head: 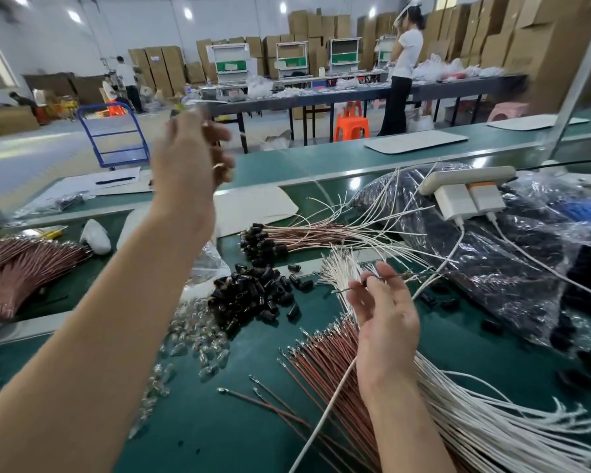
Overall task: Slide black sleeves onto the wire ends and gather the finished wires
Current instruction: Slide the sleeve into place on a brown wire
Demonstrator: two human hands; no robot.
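My right hand (pixel 384 312) is low over the green bench (pixel 202 421) and pinches a thin wire (pixel 394 276) near its end between thumb and fingertips. A white wire (pixel 325 407) trails from under that hand toward the front edge. My left hand (pixel 191 158) is raised high and blurred, its fingers curled; what it holds cannot be made out. A heap of loose black sleeves (pixel 253 297) lies between my arms. Behind it rests a fan of wires with black sleeves on their ends (pixel 265 240). Bare brown wires (pixel 328 367) and white wires (pixel 492 425) lie bundled at the right.
Small clear glass bulbs (pixel 193 339) are scattered left of the sleeves. Another brown wire bundle (pixel 24 264) lies at far left. Black plastic bags (pixel 492 264) and a power strip with chargers (pixel 464 194) crowd the right. A person (pixel 403 70) stands at a far table.
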